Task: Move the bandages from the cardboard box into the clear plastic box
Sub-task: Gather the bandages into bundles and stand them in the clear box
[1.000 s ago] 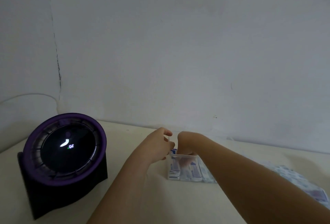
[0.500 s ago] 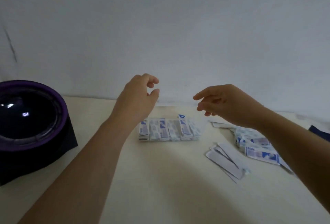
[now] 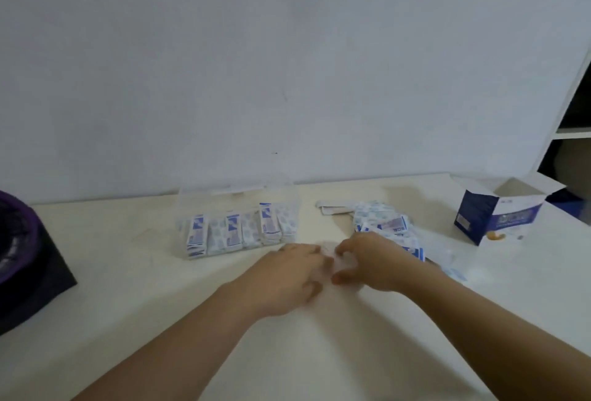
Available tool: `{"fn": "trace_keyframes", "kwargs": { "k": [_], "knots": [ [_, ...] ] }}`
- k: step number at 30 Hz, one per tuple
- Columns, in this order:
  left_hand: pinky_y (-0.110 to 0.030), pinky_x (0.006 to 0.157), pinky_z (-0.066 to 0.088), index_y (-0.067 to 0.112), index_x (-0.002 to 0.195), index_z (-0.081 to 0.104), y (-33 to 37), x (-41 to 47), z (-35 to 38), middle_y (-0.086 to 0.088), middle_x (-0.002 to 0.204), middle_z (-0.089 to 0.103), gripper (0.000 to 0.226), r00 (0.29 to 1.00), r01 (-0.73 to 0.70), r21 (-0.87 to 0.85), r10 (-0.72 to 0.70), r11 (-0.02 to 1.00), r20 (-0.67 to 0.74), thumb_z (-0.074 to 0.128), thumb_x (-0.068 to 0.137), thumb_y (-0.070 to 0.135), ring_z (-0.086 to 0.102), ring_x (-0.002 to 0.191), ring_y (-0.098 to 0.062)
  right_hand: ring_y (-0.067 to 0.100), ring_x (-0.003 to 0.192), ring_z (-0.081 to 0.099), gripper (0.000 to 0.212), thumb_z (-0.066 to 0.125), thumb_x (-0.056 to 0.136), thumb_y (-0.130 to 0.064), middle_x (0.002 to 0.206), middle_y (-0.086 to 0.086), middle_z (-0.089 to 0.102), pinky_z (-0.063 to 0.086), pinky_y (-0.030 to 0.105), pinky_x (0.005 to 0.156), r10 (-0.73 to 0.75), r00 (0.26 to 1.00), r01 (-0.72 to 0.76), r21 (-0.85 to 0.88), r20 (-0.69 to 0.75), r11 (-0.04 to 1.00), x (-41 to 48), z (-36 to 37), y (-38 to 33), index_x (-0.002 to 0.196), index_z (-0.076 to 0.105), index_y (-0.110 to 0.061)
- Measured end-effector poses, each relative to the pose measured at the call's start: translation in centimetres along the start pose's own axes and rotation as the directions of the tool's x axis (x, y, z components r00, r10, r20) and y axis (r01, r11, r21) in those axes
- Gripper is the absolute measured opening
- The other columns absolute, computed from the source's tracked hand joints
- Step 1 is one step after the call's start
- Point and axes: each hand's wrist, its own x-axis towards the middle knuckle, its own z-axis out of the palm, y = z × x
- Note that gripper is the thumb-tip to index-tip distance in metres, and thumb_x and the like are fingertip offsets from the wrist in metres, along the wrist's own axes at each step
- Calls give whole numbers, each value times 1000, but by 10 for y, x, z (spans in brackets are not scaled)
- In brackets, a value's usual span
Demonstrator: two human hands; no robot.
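My hands have dropped from the clear box (image 3: 237,196) to the desk (image 3: 128,276) at its 5 o'clock. My left hand (image 3: 287,276) lies released and my right hand (image 3: 367,263) claws at loose bandages (image 3: 382,220), though I cannot tell its grip. Next batch, I judge.

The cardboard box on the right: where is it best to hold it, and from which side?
Hold the cardboard box round its middle walls, below the open top flaps, which would likely bend. It stands upright, so come from the front with the right hand, the nearer one.
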Motion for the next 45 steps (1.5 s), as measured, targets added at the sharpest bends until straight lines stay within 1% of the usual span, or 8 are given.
{"fn": "trace_keyframes", "kwargs": {
  "k": [12, 18, 20, 24, 27, 33, 37, 45],
  "knots": [
    [-32, 107, 31, 40, 140, 37, -13, -13, -5, 14, 150, 29, 41, 999, -18, 108, 12, 994, 52, 36, 99, 39, 35, 133, -12, 4, 42, 35, 44, 57, 78, -1, 42, -12, 41, 25, 12, 42, 87, 984, 0, 494, -153, 869, -3, 1, 30, 42, 47, -24],
    [-18, 98, 36, 34, 132, 49, -11, -15, -12, 16, 134, 47, 37, 983, 88, -193, -117, 977, -144, 46, 96, 39, 45, 119, 0, 13, 69, 65, 9, 68, 83, -7, 83, 7, 72, 54, 27, 70, 188, 979, 3, 928, -79, 372, -3, 8, 28, 91, 68, -11],
    [-8, 88, 40, 29, 131, 52, -1, -12, -13, 17, 124, 55, 36, 966, 114, -541, -220, 833, -136, 49, 96, 34, 53, 106, 6, 17, 72, 65, 11, 61, 88, -5, 87, 13, 69, 54, 28, 71, 92, 995, 7, 983, -24, 181, -5, 6, 18, 97, 65, -2],
    [-32, 94, 50, 23, 118, 61, 25, -11, -13, -1, 111, 70, 25, 976, 29, -992, -218, 126, 1, 44, 98, 22, 66, 102, -14, 27, 88, 62, 20, 50, 93, -6, 95, 19, 66, 51, 36, 87, -118, 993, -34, 999, 32, -20, -9, 10, -6, 108, 59, 6],
    [-34, 88, 54, 19, 115, 61, 30, -11, -13, -6, 107, 72, 28, 953, -30, -969, -300, -247, 47, 38, 100, 20, 68, 99, -20, 27, 85, 61, 15, 58, 90, -12, 91, 18, 68, 48, 38, 86, -104, 995, 19, 996, -10, 89, -11, 11, -24, 97, 60, 1],
    [-32, 73, 52, 10, 110, 64, -1, -10, -19, -6, 80, 68, 28, 830, -254, -810, -550, -528, 98, 40, 99, 20, 63, 72, -16, 10, 65, 61, 13, 55, 93, -20, 76, -4, 70, 53, 29, 71, 163, 956, 95, 788, -242, 608, -1, -17, -3, 84, 62, -16],
    [-14, 43, 39, 14, 111, 63, -25, -11, -16, 5, 57, 51, 26, 788, -250, -763, -583, -596, 197, 42, 98, 21, 38, 40, -5, 5, 76, 57, 30, 63, 83, -46, 89, -6, 63, 49, 22, 71, 43, 995, -4, 393, -89, 919, -1, -11, -7, 99, 62, -20],
    [-16, 37, 27, 13, 102, 65, -19, -14, -4, 5, 54, 44, 22, 794, -131, -825, -556, -550, 245, 45, 97, 19, 31, 37, -4, 12, 99, 48, 51, 68, 81, -41, 117, -4, 47, 41, 23, 84, -11, 1000, 15, 245, -17, 969, 13, -12, -6, 126, 50, -24]
  ]
}}
